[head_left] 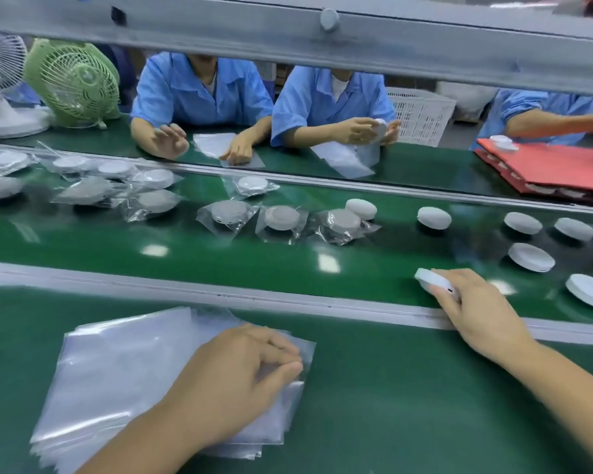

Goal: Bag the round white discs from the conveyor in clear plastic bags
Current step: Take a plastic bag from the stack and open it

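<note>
The right hand [473, 302] is curled round a disc [432, 283], which is gripped between thumb and fingers and tilted, at about 2 o'clock over the near side of the belt [220, 258]. Whether the disc touches the belt cannot be told. The wrist is laid across the near rail [185, 289], by which the belt is divided from the tabletop [391, 405].

The left hand [240, 374] is set at 6 o'clock on a stack of bags [117, 371]. Its fingers are bent, and the top bag is pinched between thumb and fingertips close to the stack's right edge. Bare tabletop is seen between the stack and the right forearm.

A bare green strip of belt is left along the near rail from 9 o'clock up to the held disc. Loose discs [531, 257] are spread at 3 o'clock, apart from one another, the nearest ones near the right hand. Bagged discs [281, 218] are gathered from 10 to 12 o'clock, some touching. The belt is bounded by a far rail [356, 184], beyond which workers [199, 90] are seated.
</note>
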Available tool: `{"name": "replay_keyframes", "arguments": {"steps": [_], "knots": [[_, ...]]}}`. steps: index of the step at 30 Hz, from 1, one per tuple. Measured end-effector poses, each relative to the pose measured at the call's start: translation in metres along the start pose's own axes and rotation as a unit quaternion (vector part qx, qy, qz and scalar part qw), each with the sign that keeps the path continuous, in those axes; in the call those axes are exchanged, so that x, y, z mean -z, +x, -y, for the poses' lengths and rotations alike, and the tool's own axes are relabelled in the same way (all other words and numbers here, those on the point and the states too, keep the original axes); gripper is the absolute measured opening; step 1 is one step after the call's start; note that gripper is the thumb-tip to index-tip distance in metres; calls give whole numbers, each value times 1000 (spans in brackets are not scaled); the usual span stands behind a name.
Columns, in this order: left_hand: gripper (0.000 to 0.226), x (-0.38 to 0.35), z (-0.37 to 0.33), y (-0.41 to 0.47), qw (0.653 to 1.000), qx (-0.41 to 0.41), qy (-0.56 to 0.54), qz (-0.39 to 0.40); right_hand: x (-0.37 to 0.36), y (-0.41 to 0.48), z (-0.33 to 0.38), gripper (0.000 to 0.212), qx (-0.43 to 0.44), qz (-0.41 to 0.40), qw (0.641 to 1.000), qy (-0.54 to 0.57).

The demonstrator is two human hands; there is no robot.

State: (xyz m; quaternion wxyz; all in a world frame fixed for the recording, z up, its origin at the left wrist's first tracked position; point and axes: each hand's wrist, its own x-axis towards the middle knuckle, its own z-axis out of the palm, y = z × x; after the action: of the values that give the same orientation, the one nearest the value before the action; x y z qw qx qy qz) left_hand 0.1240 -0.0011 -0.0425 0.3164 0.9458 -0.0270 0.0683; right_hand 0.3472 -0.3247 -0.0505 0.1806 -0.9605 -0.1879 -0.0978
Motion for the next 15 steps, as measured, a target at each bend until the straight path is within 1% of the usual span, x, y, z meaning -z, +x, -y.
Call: {"name": "replay_keyframes", "arguments": {"steps": [1,2,4,5,7,8,9,11,12,13,14,15], "knots": [[19,0,-1,0,1000,2,-5,-8,5,-6,10,50,19,-19,999,33],[19,0,-1,-1,1000,5,-5,-19,10,-14,23,46,56,-38,996,65],[16,0,0,-1,999,10,0,-36,17,-33,55,32,193,-43,977,77],[15,0,0,-1,999,12,-4,-42,18,-44,70,28,273,-37,958,76],[12,0,-2,-1,997,18,-49,-61,17,-64,94,26,421,-36,900,102],[11,1,-4,-1,993,21,-86,-74,16,-72,103,26,469,-45,875,114],[10,2,-7,0,989,25,-122,-83,16,-78,112,25,495,-57,858,121],[7,4,-15,1,976,31,-206,-71,15,-88,126,23,502,-87,847,149],[12,6,-18,-1,964,30,-260,-44,13,-92,132,23,491,-103,845,186],[25,7,-21,-3,948,24,-316,0,11,-95,137,22,469,-120,844,231],[45,8,-23,-7,934,14,-353,44,9,-97,143,22,433,-136,847,277],[65,6,-24,-9,932,1,-357,67,7,-97,148,20,384,-150,852,324]]}}
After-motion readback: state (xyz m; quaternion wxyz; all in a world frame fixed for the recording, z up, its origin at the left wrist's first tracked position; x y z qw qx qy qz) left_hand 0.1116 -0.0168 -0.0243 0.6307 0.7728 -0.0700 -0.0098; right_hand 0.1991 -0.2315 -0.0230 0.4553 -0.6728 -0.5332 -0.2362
